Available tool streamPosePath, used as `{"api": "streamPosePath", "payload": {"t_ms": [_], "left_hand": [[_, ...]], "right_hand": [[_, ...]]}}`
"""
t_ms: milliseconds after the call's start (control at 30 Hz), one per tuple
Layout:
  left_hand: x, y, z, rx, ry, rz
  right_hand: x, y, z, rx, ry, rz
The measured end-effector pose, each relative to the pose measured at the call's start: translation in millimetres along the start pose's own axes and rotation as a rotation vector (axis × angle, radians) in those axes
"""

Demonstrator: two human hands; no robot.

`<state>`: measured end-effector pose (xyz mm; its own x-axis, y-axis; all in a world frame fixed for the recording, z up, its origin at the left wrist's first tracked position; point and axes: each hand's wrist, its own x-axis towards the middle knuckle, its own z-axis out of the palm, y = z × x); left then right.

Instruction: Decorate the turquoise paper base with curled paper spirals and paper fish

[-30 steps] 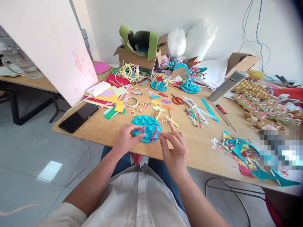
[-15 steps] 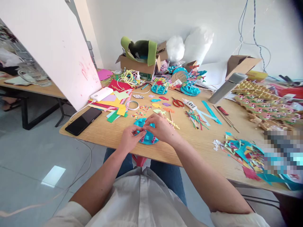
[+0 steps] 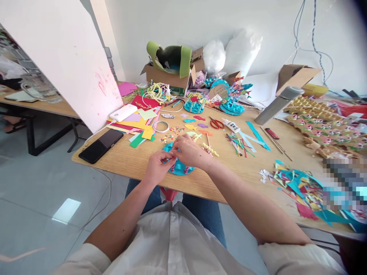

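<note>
A round blue paper craft base [image 3: 181, 168] lies near the table's front edge, with pink curled paper pieces [image 3: 186, 169] standing on it. Above its left part, the fingers of my left hand [image 3: 156, 165] are pinched together. My right hand [image 3: 190, 152] reaches over the base from the right, and its closed fingertips meet those of the left. Whatever lies between the fingertips is too small and too covered to name. Just beyond the hands are pale yellow curled strips [image 3: 210, 149] and several small paper fish, among them an orange fish [image 3: 205, 132] on a stick.
Left of the hands lie a black phone [image 3: 101, 146], coloured paper sheets [image 3: 134, 126] and a tape roll [image 3: 161, 126]. Farther right are red scissors [image 3: 217, 122], a glue bottle [image 3: 231, 125], a grey flask [image 3: 278, 105] and paper scraps [image 3: 304, 187]. Finished-looking blue crafts [image 3: 194, 105] stand behind.
My right hand has shifted slightly left and lower over the base, and its fingers cover more of the fingertip contact. My left hand stays almost in place.
</note>
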<state>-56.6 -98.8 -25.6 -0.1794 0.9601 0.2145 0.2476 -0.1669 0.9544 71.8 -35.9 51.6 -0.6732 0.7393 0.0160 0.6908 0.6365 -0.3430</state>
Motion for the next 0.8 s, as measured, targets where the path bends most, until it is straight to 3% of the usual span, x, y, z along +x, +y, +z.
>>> {"api": "streamPosePath", "payload": {"t_ms": [200,300,600,700,800], "left_hand": [[-1,4,-1.3,-0.035,0.01,-0.066],[-2,7,-2.0,-0.021,0.002,-0.078],[-2,6,-0.5,0.016,-0.024,-0.091],[-1,5,0.1,0.079,-0.009,-0.028],[-4,8,2.7,0.251,0.187,0.18]], "right_hand": [[-5,16,-9,0.245,0.174,-0.092],[-15,28,-15,0.409,0.264,-0.015],[-47,49,-8,0.736,0.257,0.186],[-52,52,-2,0.743,0.224,0.214],[-53,55,4,0.733,0.213,0.209]]}}
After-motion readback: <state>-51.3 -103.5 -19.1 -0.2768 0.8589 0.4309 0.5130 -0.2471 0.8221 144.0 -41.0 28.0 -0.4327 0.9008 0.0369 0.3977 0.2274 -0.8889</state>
